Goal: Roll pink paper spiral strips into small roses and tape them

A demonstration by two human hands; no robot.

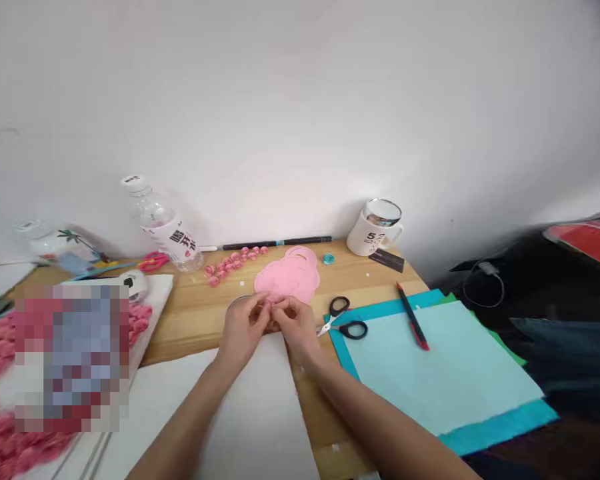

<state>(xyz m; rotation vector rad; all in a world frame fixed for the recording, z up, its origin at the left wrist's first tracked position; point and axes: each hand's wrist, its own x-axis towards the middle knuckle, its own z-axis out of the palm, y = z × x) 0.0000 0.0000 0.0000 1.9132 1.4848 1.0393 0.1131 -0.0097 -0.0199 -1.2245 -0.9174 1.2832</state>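
Observation:
Fingertips together, my left hand (243,328) and my right hand (299,327) pinch a small piece of pink paper (271,302) between them. Its exact shape is mostly covered by the fingers. Just beyond them lie pink paper cutouts (293,270) with curved, spiral-like cuts. Part of a round rim (236,301) shows behind my left hand; the rest of it is hidden. Several small rolled pink paper roses (225,267) are grouped to the left of the cutouts, and one teal paper roll (329,259) sits to the right. Black-handled scissors (349,328) rest right of my right hand.
White paper (250,420) lies under my forearms. Light blue sheets (440,373) carry a black-and-red pen (413,317). A white mug (373,230) and a clear bottle (163,227) stand near the wall. At left is a board with many pink roses (3,347), partly blurred out.

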